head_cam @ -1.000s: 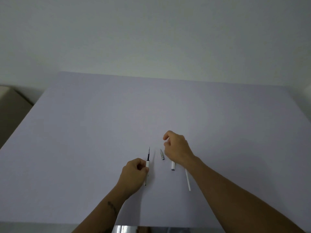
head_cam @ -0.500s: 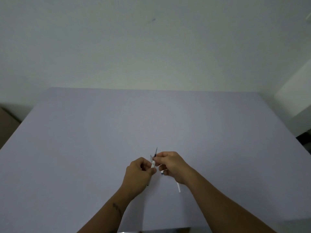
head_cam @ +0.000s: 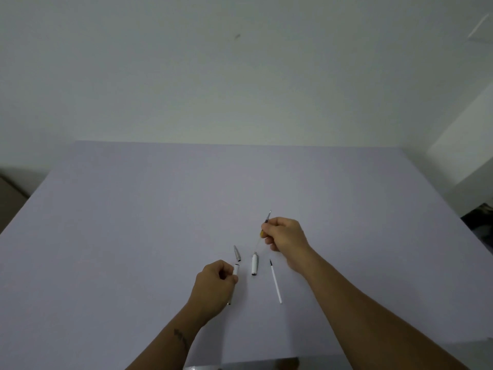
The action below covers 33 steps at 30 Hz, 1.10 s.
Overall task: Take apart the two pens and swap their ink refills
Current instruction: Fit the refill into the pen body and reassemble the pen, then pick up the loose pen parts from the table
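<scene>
My left hand (head_cam: pixel 213 287) grips a white pen barrel (head_cam: pixel 235 271), its open end pointing away from me. My right hand (head_cam: pixel 285 236) pinches a thin ink refill (head_cam: pixel 267 218) with a dark tip, held above the table up and to the right of the barrel. On the table between the hands lie a silver tip cone (head_cam: pixel 237 253), a second white barrel piece (head_cam: pixel 254 264) and a white refill (head_cam: pixel 275 281) with a black tip.
The parts lie on a wide pale lilac table (head_cam: pixel 133 222) against a plain wall. Its near edge runs just below my forearms. A dark object (head_cam: pixel 480 220) sits off the table at the right.
My right hand has drawn the refill out of the barrel in my left hand and carried it up and to the right. The left hand stayed low with the empty barrel.
</scene>
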Each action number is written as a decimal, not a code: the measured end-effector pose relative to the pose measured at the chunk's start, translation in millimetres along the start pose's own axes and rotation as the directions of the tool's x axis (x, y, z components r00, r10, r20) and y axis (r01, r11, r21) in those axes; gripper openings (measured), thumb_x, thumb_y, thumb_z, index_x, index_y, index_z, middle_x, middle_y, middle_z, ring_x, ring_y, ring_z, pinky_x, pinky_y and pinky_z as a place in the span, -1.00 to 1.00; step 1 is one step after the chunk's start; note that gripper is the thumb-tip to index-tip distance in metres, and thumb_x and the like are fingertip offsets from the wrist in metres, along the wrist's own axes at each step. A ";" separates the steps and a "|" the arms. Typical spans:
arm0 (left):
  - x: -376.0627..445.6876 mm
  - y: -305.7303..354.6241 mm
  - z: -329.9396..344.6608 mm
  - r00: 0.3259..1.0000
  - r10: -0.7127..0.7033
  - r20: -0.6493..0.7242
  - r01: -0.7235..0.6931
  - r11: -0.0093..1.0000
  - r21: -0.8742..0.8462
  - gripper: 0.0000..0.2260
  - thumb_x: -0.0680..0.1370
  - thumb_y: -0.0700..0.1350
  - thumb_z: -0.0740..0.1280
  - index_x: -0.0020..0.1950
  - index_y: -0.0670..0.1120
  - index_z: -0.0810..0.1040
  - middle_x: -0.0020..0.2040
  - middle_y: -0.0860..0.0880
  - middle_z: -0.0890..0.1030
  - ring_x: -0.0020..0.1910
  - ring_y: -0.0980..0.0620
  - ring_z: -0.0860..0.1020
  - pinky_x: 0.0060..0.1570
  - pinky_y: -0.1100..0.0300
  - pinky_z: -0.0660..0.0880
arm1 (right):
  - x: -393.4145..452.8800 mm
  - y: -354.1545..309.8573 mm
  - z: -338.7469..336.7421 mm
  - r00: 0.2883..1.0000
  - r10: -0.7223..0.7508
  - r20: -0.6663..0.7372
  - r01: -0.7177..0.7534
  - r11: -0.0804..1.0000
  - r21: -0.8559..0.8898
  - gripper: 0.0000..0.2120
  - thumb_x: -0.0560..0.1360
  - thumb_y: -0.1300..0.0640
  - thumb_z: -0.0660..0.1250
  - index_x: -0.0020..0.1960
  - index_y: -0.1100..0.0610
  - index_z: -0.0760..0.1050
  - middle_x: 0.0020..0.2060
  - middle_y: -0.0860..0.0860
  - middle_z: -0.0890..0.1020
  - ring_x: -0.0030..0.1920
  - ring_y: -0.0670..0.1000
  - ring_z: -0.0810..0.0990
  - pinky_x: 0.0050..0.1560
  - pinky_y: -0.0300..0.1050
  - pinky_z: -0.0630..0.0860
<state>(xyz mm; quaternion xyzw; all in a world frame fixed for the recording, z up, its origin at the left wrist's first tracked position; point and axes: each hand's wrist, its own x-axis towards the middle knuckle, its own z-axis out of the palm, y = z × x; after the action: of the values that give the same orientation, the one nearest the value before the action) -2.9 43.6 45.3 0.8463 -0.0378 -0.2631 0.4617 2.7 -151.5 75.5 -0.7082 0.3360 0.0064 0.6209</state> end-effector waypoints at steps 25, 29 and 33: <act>17.1 -15.2 -0.9 0.996 -0.071 0.046 0.072 0.997 -0.005 -0.89 0.53 -0.19 0.31 -0.20 -0.08 0.53 -0.14 -0.16 0.66 -0.27 0.01 0.56 -0.31 0.24 0.49 | 13.0 90.3 7.5 0.990 -0.040 -0.132 -0.077 0.629 -0.774 -0.78 0.37 0.05 0.27 -0.35 0.08 0.28 -0.38 -0.04 0.44 -0.43 -0.04 0.39 -0.44 -0.22 0.26; 16.7 -14.0 2.9 0.996 -0.061 0.066 0.061 0.998 -0.004 -0.92 0.52 -0.18 0.32 -0.17 -0.11 0.54 -0.16 -0.14 0.65 -0.29 0.04 0.53 -0.31 0.26 0.48 | 8.9 96.8 -5.1 0.992 -0.002 -0.126 -0.103 0.567 -0.817 -0.85 0.36 0.01 0.27 -0.28 0.07 0.37 -0.32 -0.04 0.46 -0.39 -0.03 0.40 -0.39 -0.20 0.30; 14.9 -11.6 7.1 0.996 -0.023 0.090 0.020 0.999 0.035 -0.89 0.52 -0.16 0.33 -0.21 -0.08 0.50 -0.22 -0.02 0.58 -0.31 0.09 0.49 -0.33 0.33 0.43 | 3.1 105.6 -0.8 0.995 0.027 -0.094 -0.094 0.532 -0.841 -0.83 0.38 0.01 0.27 -0.27 0.06 0.34 -0.33 -0.05 0.41 -0.29 0.04 0.47 -0.27 -0.16 0.42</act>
<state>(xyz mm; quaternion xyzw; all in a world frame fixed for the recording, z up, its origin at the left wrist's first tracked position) 4.4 40.2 26.8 0.8415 -0.0538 -0.3056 0.4422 -46.3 -154.0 -18.0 -0.9076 0.3366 0.1645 0.1896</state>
